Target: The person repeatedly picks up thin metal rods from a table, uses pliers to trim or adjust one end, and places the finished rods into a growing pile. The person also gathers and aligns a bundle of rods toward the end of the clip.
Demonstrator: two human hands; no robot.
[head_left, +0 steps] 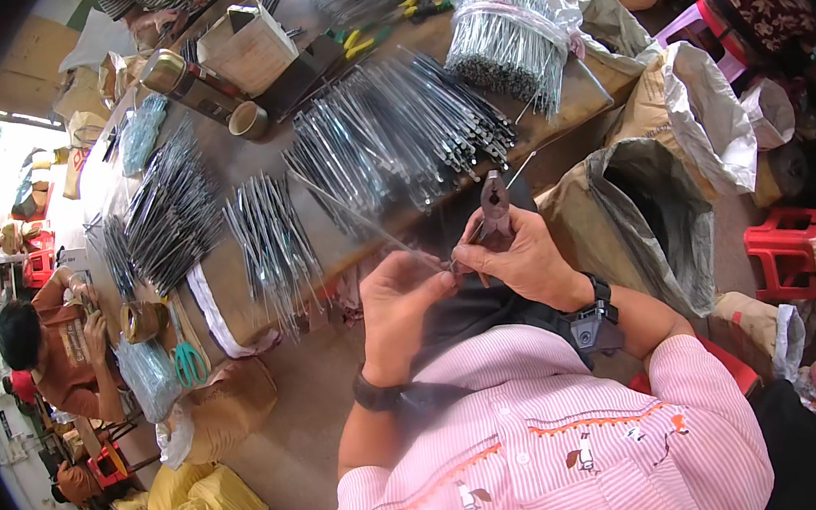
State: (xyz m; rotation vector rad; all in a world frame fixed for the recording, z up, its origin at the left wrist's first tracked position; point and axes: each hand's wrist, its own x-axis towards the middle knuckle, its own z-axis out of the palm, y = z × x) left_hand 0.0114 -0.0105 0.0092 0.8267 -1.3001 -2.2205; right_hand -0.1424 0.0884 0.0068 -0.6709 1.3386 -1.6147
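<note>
Both of my hands meet just off the table's near edge. In my right hand [529, 256] is a pair of pliers [494, 203], jaws pointing away from me. Its thumb and index finger pinch close to the fingertips of my left hand [401, 301]. My left hand is closed on a thin metal wire [363, 212], which slants up and left over the table and is partly blurred. What lies between the two sets of fingertips is too small to make out. Beyond them is a wide row of metal wires [385, 137], with a smaller bundle of wires [270, 232] to its left.
The table [348, 259] also carries a wrapped wire bundle [509, 37], a dark wire pile [170, 212], a cardboard box [248, 46], a cup [249, 121] and teal-handled scissors [189, 364]. Open sacks [645, 218] stand to my right. Co-workers sit at the far side and left.
</note>
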